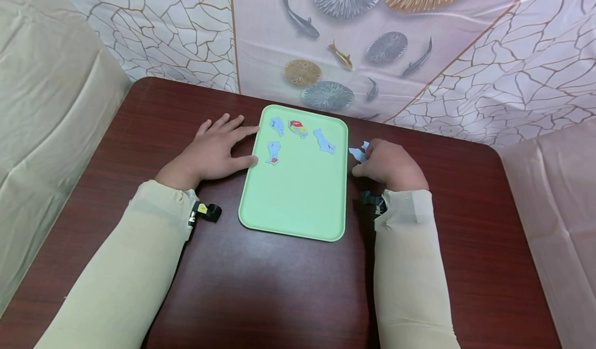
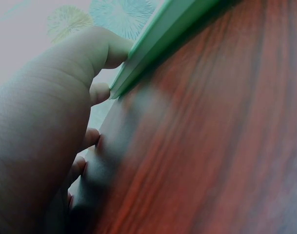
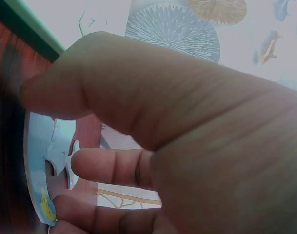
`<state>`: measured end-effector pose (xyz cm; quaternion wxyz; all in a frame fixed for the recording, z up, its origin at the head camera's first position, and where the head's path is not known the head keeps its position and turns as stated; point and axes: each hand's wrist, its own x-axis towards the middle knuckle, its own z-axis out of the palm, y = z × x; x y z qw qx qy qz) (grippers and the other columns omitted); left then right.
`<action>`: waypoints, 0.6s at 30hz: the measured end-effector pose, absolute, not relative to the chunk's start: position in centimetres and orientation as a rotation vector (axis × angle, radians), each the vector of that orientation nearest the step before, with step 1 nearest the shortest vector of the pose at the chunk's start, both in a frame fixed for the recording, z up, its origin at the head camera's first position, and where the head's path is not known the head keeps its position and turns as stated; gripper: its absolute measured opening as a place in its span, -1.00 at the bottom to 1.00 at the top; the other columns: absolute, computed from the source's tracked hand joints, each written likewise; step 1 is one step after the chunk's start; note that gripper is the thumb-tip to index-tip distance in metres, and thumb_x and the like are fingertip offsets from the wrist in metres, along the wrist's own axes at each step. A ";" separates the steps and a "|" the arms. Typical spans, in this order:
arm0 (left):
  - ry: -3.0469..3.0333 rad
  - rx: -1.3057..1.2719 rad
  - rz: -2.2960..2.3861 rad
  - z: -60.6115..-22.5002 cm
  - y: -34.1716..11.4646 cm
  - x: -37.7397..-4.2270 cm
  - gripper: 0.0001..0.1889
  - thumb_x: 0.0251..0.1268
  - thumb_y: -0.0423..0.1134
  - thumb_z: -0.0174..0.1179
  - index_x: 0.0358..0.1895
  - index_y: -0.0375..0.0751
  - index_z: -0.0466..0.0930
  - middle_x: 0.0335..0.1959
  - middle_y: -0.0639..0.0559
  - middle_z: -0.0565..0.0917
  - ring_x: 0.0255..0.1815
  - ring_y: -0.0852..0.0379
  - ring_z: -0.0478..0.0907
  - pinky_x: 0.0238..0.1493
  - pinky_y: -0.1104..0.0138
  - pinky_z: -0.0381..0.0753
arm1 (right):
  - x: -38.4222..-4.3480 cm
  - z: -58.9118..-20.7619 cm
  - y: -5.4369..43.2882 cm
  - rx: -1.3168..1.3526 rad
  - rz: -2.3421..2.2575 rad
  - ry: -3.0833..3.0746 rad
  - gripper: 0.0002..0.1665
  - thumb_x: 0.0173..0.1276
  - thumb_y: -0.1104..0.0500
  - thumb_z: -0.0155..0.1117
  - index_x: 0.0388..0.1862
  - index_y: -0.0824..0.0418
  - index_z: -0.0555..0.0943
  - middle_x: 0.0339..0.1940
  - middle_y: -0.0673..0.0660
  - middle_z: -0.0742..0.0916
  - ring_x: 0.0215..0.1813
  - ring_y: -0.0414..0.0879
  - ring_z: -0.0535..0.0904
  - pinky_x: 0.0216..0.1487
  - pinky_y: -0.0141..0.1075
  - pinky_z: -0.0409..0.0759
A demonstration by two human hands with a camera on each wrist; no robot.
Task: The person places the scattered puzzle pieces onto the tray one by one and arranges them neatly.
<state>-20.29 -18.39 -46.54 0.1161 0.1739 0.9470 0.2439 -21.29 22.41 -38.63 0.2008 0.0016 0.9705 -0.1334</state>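
A light green tray (image 1: 298,199) lies on the table with several irregular puzzle pieces on its far half. Among them are a red and yellow piece (image 1: 298,129) and a long pale blue piece (image 1: 323,140). My left hand (image 1: 211,150) has its fingers spread, with thumb and index finger touching the tray's left edge. Just off the tray's right edge, my right hand (image 1: 388,165) curls its thumb and fingers round a few pale blue puzzle pieces (image 3: 37,161). One carries a yellow patch at its lower end. The hand partly hides these pieces in the head view.
The dark red-brown wooden table (image 1: 261,297) extends around the tray. Behind it hangs a patterned cloth (image 1: 261,39) with fish and round leaf shapes. Pale cloths (image 1: 554,209) drape at both sides. A dark strap device (image 1: 205,212) sits at each wrist.
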 end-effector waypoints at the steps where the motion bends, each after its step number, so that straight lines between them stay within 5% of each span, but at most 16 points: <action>1: 2.774 0.510 0.714 -46.5 -18.4 -20.3 -0.14 0.60 0.46 0.14 0.85 0.42 0.14 0.93 -0.10 0.00 0.96 -0.30 -0.27 0.83 -0.37 -0.33 | -21.2 -38.5 22.4 0.012 -0.382 2.708 -0.70 0.24 0.05 0.50 -0.32 0.15 0.55 -0.43 0.09 0.59 -0.35 0.08 0.59 -0.40 -0.13 0.56; 8: 2.778 0.510 0.714 -46.5 -18.4 -20.3 -0.13 0.60 0.46 0.15 0.85 0.41 0.15 0.93 -0.10 0.00 0.95 -0.30 -0.26 0.83 -0.37 -0.33 | -20.8 -37.7 22.4 0.039 -0.431 2.687 -0.61 0.32 0.05 0.51 -0.03 0.19 0.58 -0.13 0.23 0.70 -0.27 0.15 0.69 -0.37 -0.08 0.68; 18: 2.777 0.508 0.717 -46.5 -18.4 -20.3 -0.13 0.60 0.46 0.15 0.85 0.41 0.15 0.93 -0.10 0.00 0.96 -0.30 -0.26 0.83 -0.37 -0.34 | -20.2 -36.3 21.8 -0.055 -0.410 2.786 -0.42 0.30 0.01 0.54 0.19 0.23 0.58 0.00 0.27 0.76 -0.07 0.17 0.67 -0.08 0.01 0.66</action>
